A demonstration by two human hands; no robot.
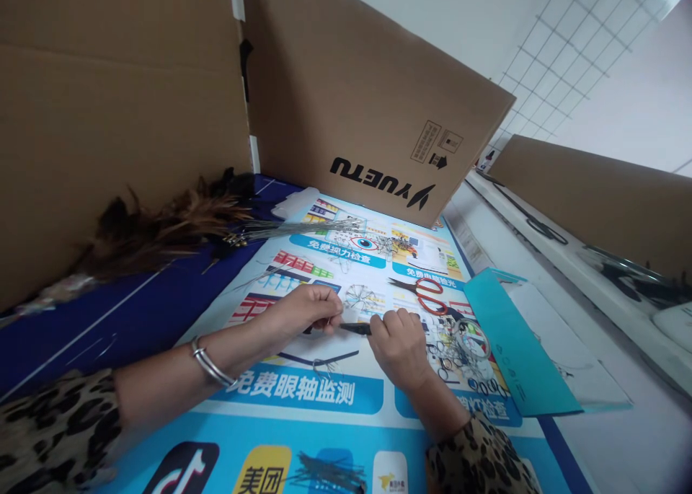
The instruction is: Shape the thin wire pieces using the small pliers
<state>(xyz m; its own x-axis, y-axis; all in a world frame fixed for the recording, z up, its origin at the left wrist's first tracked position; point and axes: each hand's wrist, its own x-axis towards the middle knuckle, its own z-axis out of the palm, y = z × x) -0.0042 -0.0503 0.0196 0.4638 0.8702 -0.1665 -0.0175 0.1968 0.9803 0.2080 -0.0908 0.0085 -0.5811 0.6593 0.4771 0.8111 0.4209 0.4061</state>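
My right hand [398, 344] is closed around pliers, whose dark pointed jaws [355, 328] reach toward my left hand. My left hand [316, 308] is pinched at the tips of those jaws; what lies between its fingers is too small to make out, perhaps a thin wire. Just beyond both hands sits a round wire piece [363, 299] with spokes. Scissors with red handles [431, 296] lie past my right hand. To its right are a clear roll [472, 340] and a heap of small metal rings and wire pieces [451, 357].
A printed blue-and-white sheet [367, 400] covers the work surface. Bundled thin wires [303, 227] lie at the back, with brown feathers [156, 227] at the left. Cardboard panels [346, 83] stand behind. A teal folder [502, 342] is at right, dark wire pieces [329, 472] in front.
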